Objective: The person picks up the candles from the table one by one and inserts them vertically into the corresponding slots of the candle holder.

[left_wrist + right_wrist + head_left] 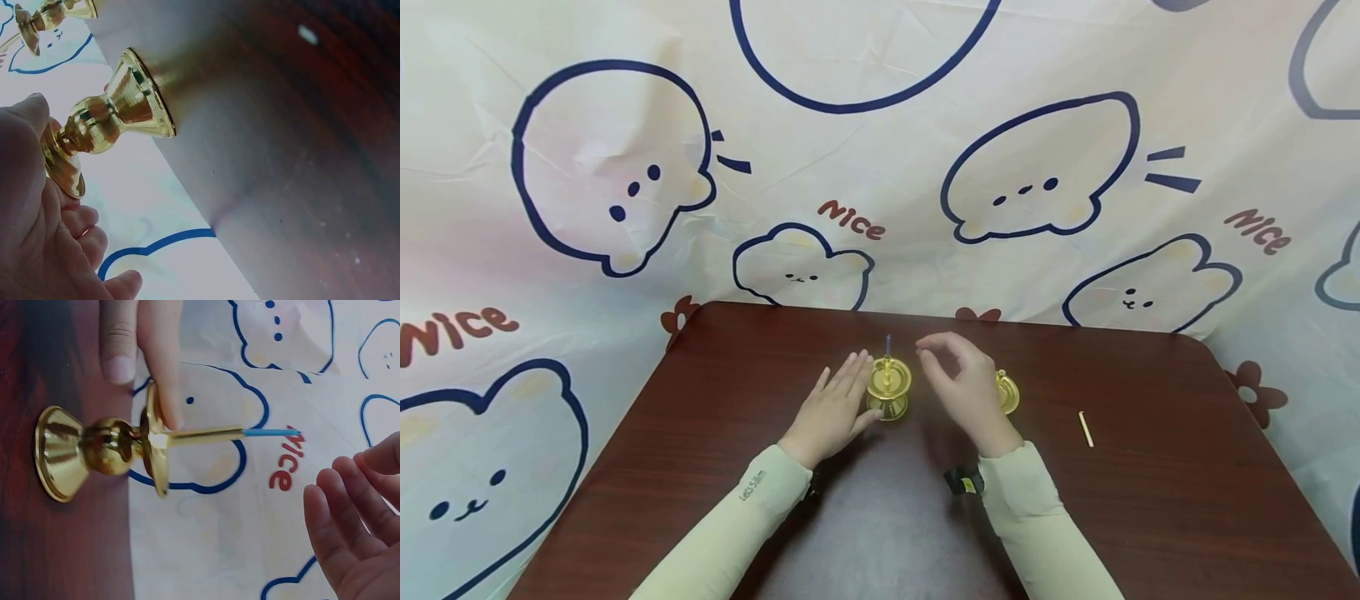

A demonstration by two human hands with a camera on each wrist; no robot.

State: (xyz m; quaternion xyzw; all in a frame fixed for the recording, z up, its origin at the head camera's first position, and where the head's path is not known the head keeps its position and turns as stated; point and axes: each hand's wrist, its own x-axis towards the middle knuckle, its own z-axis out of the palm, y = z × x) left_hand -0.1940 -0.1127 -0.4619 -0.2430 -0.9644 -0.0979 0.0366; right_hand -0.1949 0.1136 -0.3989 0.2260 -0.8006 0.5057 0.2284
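candlestick (107, 447) of glossy gold metal, round-bellied, stands just below the head view's centre, blue stick (272, 432) in its smooth tube (206, 435); left hand (835, 410) straight-fingered at the dish (160, 472); right hand (964, 385) thumb and forefinger nearly together, any hold i cannot tell; second candlestick (1009, 395) partly hidden behind.

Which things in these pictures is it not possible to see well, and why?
Head: part of the second candle holder, behind the right hand; any writing on the black wristband, too small.
Left wrist: the blue stick, behind the left hand; the second holder's base, cut by the top edge.
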